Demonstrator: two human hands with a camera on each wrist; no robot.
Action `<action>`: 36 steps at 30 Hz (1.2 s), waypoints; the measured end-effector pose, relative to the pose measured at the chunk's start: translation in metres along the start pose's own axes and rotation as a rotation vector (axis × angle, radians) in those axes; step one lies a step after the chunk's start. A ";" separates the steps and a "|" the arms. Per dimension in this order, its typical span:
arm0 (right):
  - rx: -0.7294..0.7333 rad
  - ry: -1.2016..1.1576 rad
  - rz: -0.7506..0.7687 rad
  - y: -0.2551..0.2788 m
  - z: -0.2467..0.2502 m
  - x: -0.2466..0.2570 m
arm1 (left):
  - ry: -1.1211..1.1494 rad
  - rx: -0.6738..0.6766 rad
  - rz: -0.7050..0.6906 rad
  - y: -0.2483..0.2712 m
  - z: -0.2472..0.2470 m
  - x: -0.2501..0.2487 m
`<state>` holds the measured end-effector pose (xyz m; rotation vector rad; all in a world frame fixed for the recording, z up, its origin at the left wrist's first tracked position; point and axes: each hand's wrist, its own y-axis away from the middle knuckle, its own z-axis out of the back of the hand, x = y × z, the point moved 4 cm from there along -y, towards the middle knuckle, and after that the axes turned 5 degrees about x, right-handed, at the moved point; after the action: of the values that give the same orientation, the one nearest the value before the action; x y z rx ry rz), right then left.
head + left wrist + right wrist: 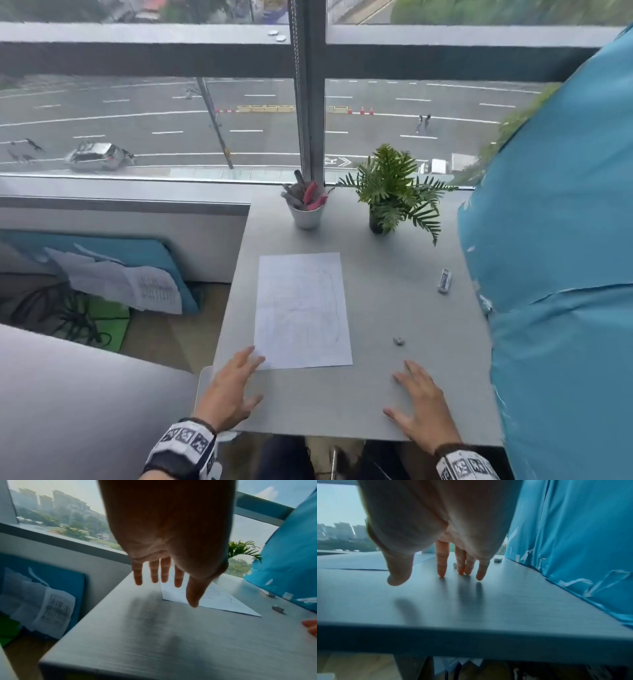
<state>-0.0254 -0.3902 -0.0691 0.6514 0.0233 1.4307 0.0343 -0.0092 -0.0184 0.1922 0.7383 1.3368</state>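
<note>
A white sheet of paper (pixel 303 310) with a faint pencil sketch lies flat on the middle of the grey table (pixel 376 404). My left hand (pixel 246 380) is open with its fingers spread, the fingertips at the sheet's near-left corner. In the left wrist view this hand (pixel 181 588) hovers just above the table, casting a shadow, with the paper (pixel 219 600) ahead of it. My right hand (pixel 411 397) is open and holds nothing near the front right edge. Seen from the right wrist, that hand's (pixel 419 577) straight fingertips (pixel 441 573) touch the tabletop.
A white cup of pens (pixel 306 214) and a small potted plant (pixel 390 195) stand at the back by the window. An eraser (pixel 444 281) and a small grey scrap (pixel 398 341) lie right of the sheet. Blue fabric (pixel 555 240) bulges along the table's right side.
</note>
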 end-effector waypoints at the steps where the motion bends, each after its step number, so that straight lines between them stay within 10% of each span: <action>1: 0.017 -0.016 0.005 -0.004 -0.002 0.001 | -0.009 0.033 -0.034 -0.005 -0.007 0.002; 16: -0.525 -0.078 0.045 0.000 -0.053 0.009 | -0.459 0.129 0.001 -0.017 -0.026 0.003; 36: -0.214 0.107 -0.088 -0.013 0.025 0.030 | -0.420 0.151 0.049 -0.019 0.000 -0.016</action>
<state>0.0011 -0.3728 -0.0432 0.3927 -0.0167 1.3595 0.0487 -0.0285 -0.0228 0.5955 0.4790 1.2320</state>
